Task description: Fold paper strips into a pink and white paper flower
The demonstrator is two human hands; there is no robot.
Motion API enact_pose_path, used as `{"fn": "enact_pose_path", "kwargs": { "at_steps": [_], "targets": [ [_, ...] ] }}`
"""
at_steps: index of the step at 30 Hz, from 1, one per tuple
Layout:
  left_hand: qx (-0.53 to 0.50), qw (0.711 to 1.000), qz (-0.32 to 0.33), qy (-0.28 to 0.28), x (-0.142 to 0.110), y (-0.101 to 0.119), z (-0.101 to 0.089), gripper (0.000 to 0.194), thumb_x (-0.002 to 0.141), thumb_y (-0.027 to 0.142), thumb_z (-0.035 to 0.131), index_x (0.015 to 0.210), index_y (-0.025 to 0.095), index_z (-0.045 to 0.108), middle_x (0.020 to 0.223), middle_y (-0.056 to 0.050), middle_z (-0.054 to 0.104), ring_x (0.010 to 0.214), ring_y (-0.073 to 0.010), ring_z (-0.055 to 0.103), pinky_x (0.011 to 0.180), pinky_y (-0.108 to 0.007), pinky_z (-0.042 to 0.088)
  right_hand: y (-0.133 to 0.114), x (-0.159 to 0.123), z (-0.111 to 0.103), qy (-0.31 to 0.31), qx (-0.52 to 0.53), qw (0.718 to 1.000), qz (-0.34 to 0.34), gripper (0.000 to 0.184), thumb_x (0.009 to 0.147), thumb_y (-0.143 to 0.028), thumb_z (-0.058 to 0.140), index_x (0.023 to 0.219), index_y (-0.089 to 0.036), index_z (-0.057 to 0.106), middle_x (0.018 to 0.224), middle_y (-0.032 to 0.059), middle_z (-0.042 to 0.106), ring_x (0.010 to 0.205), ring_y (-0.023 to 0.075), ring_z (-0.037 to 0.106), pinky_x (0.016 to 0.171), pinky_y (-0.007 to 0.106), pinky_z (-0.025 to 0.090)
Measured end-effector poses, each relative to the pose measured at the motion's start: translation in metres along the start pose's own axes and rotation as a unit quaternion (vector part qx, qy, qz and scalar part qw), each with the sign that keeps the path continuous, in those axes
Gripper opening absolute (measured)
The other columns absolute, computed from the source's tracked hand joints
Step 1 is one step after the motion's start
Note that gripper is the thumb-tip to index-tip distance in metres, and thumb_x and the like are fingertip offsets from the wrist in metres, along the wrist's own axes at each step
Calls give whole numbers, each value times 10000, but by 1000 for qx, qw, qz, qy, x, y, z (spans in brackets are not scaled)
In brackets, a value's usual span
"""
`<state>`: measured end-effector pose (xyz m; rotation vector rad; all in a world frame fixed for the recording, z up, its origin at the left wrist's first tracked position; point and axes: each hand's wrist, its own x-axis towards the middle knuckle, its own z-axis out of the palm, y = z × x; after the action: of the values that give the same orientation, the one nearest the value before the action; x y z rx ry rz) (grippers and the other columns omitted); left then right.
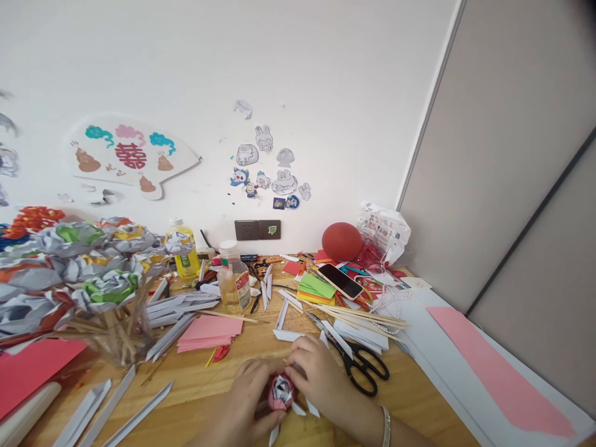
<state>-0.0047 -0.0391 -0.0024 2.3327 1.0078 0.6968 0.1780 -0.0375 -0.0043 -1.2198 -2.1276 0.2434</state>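
Note:
Near the table's front edge, a small paper flower [282, 392] with a pink outside and a white and dark folded centre sits between my hands. My left hand [249, 397] is closed on its left side, the thumb low and the fingers over the top. From the right, my right hand [313, 379] pinches its upper rim with thumb and fingertips. White paper pieces stick out beneath the flower. Black-handled scissors [365, 366] lie beside my right hand. Folded white paper strips [285, 323] rest just beyond my hands.
Pink paper squares [209, 332], a glue bottle [234, 282] and a yellow bottle [185, 251] stand left of centre. Paper flowers [109, 288] on sticks crowd the left. A phone [341, 281] lies on green paper [316, 286], near wooden sticks [354, 313] and a red balloon [341, 242].

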Motion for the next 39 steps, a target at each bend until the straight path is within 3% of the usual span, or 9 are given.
{"fn": "enact_pose_path", "kwargs": {
  "at_steps": [7, 19, 29, 34, 39],
  "targets": [
    [-2, 1000, 12, -4, -1, 1, -1, 365, 695, 149, 656, 1039, 220, 557, 1014, -70, 629, 935, -261, 546, 825, -378, 425, 3, -1, 1, 2, -139, 986, -88, 117, 844, -178, 589, 729, -169, 571, 817, 19, 574, 817, 174, 479, 710, 292, 389],
    [5, 1000, 13, 13, 0, 0, 0, 339, 678, 183, 676, 1000, 216, 575, 966, -64, 640, 887, -252, 563, 794, -360, 440, 8, 2, 9, 20, -239, 954, -182, 186, 867, -167, 571, 681, -169, 574, 727, 34, 564, 728, 191, 450, 671, 329, 361],
    [5, 1000, 4, 0, 1, 2, -2, 364, 688, 171, 672, 1033, 209, 567, 992, -80, 634, 916, -268, 551, 814, -385, 430, 7, 1, 11, -6, -213, 965, -154, 137, 836, -181, 620, 707, -165, 578, 755, 21, 581, 742, 181, 465, 694, 316, 378],
    [5, 1000, 3, 0, 1, 1, -1, 400, 676, 132, 660, 1053, 224, 563, 1029, -71, 634, 942, -267, 550, 828, -387, 427, 5, 0, 6, -9, -50, 998, -30, 78, 817, -176, 637, 747, -180, 603, 830, 0, 594, 834, 156, 509, 724, 262, 398],
    [0, 1000, 1, -5, 0, 2, -1, 398, 677, 125, 660, 1049, 225, 561, 1040, -67, 631, 958, -263, 544, 842, -388, 421, 1, 0, 1, -2, 57, 997, 47, 82, 769, -131, 666, 743, -183, 607, 818, -9, 589, 845, 151, 535, 736, 248, 399]
  ]
}}
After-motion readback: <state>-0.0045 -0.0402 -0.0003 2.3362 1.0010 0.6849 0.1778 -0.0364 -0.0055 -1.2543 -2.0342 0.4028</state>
